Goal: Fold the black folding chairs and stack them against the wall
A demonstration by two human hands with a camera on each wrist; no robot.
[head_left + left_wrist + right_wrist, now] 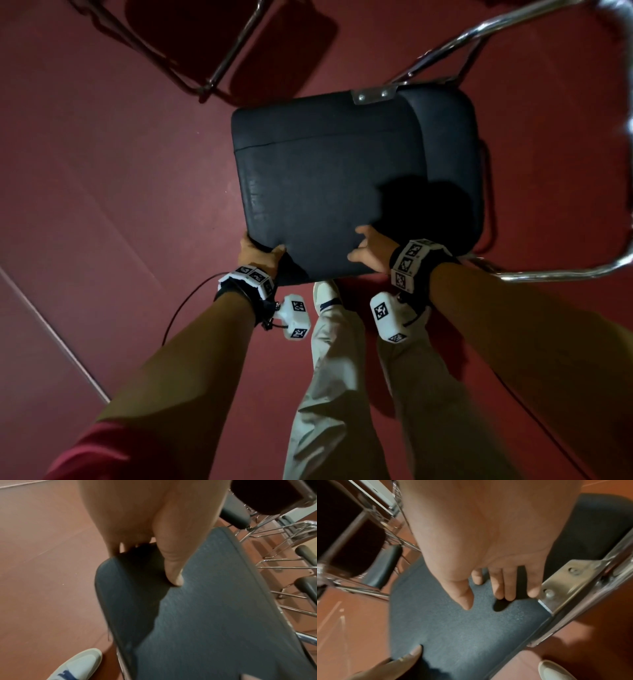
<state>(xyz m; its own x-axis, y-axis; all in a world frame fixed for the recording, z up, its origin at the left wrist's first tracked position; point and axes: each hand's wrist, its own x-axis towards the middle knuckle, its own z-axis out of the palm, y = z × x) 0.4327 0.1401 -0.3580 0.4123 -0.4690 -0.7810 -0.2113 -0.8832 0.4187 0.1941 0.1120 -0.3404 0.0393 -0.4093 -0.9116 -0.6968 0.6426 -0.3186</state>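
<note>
The black padded seat (325,178) of a folding chair is tilted up in front of me, with its chrome tube frame (565,272) curving round the right side. My left hand (262,255) grips the seat's near left corner, thumb (173,566) on the upper face and the other fingers curled over the edge. My right hand (363,246) lies on the seat's near right part with straight, spread fingers (505,585), close to a riveted metal bracket (570,582). A second dark pad (452,154) shows behind the seat on the right.
Another black chair (212,44) with chrome legs stands at the upper left on the red floor (102,171). Several more chairs (291,561) crowd behind the seat. My white shoes (325,294) are just under the seat's near edge.
</note>
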